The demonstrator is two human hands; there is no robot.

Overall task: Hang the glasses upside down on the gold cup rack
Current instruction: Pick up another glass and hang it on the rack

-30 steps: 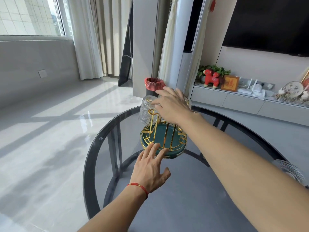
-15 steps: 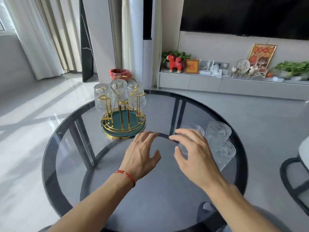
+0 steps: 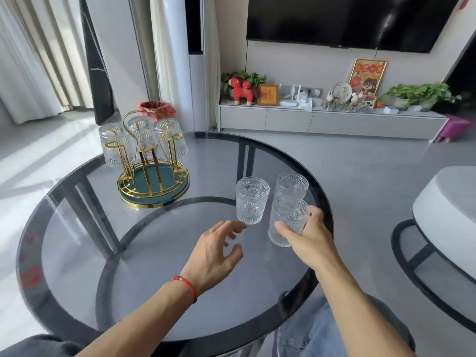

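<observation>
The gold cup rack [image 3: 152,184] with a green base stands at the table's far left. Three clear glasses hang upside down on it: one at the left [image 3: 113,145], one in the middle [image 3: 143,134], one at the right [image 3: 177,140]. Three embossed glasses stand upright at the table's right. My right hand [image 3: 309,243] is wrapped around the nearest glass [image 3: 286,222]. Behind it stands another glass [image 3: 292,185]. My left hand [image 3: 216,253] is open, fingertips just short of the left upright glass [image 3: 252,200].
The round dark glass table [image 3: 144,292] has a black frame beneath. A white stool [image 3: 448,215] with a black frame sits close on the right. A red-lined bin [image 3: 155,110] stands behind the rack. A TV cabinet with ornaments runs along the far wall.
My right hand left the rack, swung right and closed on the nearest upright glass. My left hand moved right toward the left upright glass. The view turned right.
</observation>
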